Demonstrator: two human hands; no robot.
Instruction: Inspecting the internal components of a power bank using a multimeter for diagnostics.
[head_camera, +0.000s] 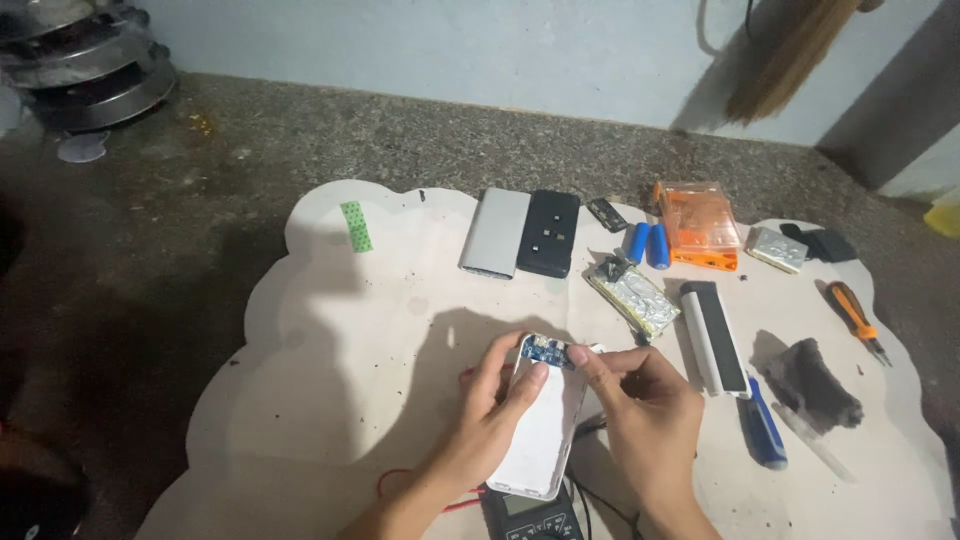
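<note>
Both forearms enter from bottom centre of frame, angled up toward each other. Left hand (497, 400) sits lower centre, fingers curled in a grip, thumb extended up. Right hand (640, 400) just right of it, fingers bent, thumb and forefinger pinched at centre frame.

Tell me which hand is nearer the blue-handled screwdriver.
Right. The right hand sits just left of the blue-handled screwdriver; the left hand is farther off, beyond the white power bank case.
</note>
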